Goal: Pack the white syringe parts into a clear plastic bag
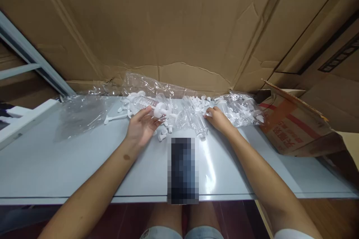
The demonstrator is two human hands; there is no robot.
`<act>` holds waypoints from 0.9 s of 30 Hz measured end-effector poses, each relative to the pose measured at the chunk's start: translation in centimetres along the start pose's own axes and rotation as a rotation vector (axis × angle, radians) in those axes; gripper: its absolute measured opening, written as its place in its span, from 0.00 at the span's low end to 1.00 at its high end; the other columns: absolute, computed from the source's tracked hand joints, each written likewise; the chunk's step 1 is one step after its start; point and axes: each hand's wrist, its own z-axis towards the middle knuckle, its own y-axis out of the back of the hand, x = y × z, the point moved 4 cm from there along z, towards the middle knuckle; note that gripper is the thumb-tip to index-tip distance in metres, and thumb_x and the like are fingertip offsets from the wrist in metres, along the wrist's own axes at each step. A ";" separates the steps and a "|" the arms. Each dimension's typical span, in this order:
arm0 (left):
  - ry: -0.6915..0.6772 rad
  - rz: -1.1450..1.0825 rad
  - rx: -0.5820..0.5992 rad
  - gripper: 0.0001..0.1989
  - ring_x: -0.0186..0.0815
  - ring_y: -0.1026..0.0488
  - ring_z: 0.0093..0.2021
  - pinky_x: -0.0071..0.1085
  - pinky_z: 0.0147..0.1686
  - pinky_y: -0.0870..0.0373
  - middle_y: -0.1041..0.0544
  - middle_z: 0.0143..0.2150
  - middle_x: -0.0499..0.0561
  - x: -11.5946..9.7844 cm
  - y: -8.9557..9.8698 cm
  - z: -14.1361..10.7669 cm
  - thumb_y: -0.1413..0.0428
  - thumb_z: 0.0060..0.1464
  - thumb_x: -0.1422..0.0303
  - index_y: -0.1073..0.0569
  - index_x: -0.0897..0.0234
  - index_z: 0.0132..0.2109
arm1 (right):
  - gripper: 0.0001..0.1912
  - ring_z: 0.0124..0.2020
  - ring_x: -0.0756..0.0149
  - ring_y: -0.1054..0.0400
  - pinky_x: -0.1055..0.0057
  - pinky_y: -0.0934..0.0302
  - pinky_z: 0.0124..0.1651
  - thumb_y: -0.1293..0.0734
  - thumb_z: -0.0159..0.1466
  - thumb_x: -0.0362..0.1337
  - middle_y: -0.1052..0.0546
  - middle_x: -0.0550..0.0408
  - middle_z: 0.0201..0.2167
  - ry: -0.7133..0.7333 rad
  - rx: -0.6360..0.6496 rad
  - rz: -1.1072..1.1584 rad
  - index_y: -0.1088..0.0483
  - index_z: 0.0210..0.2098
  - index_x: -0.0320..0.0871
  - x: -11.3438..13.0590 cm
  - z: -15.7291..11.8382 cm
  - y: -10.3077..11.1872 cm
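Observation:
My left hand (pixel 143 125) is closed round a clear plastic cylinder (pixel 147 102) with a white round cap (pixel 160 110), held tilted above the pile. My right hand (pixel 218 118) reaches into the small white parts, its fingertips pinched together at a little piece too small to name. Between the hands lie clear ribbed tubes (pixel 199 124) and clear plastic film. Small white caps (pixel 200 101) are heaped behind them. Left of my left hand, a white rod with a flared end (pixel 116 118) rests on the grey table (pixel 134 179).
A pixelated dark rectangle (pixel 183 171) sits at the table's front edge. Clear bags (pixel 241 108) lie at the right, beside an open cardboard box (pixel 294 127). Flat film (pixel 81 115) covers the left back. Large cardboard (pixel 168 18) stands behind; a metal frame (pixel 36 59) is at left.

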 end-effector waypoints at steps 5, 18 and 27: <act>-0.015 -0.015 0.017 0.05 0.34 0.24 0.31 0.30 0.36 0.24 0.21 0.30 0.49 0.4 -0.3 -0.1 0.39 0.43 0.70 0.25 0.67 0.29 | 0.08 0.34 0.62 0.34 0.68 0.41 0.38 0.36 0.61 0.39 0.28 0.49 0.35 -0.024 -0.101 0.112 0.32 0.37 0.41 1.6 -1.1 4.1; 0.050 0.046 0.071 0.06 0.33 0.25 0.35 0.31 0.40 0.25 0.22 0.34 0.50 2.4 -0.6 -1.1 0.37 0.45 0.71 0.26 0.67 0.31 | 0.13 0.23 0.78 0.38 0.78 0.45 0.23 0.31 0.59 0.47 0.31 0.58 0.31 0.036 0.189 1.381 0.31 0.36 0.44 7.7 -6.3 7.8; 0.037 0.047 0.055 0.07 0.32 0.25 0.34 0.30 0.39 0.25 0.23 0.33 0.49 2.4 -0.7 -1.2 0.36 0.43 0.71 0.26 0.67 0.31 | 0.11 0.37 0.68 0.27 0.65 0.33 0.46 0.31 0.59 0.43 0.25 0.55 0.33 -0.040 0.256 1.313 0.30 0.38 0.44 7.4 -6.0 6.0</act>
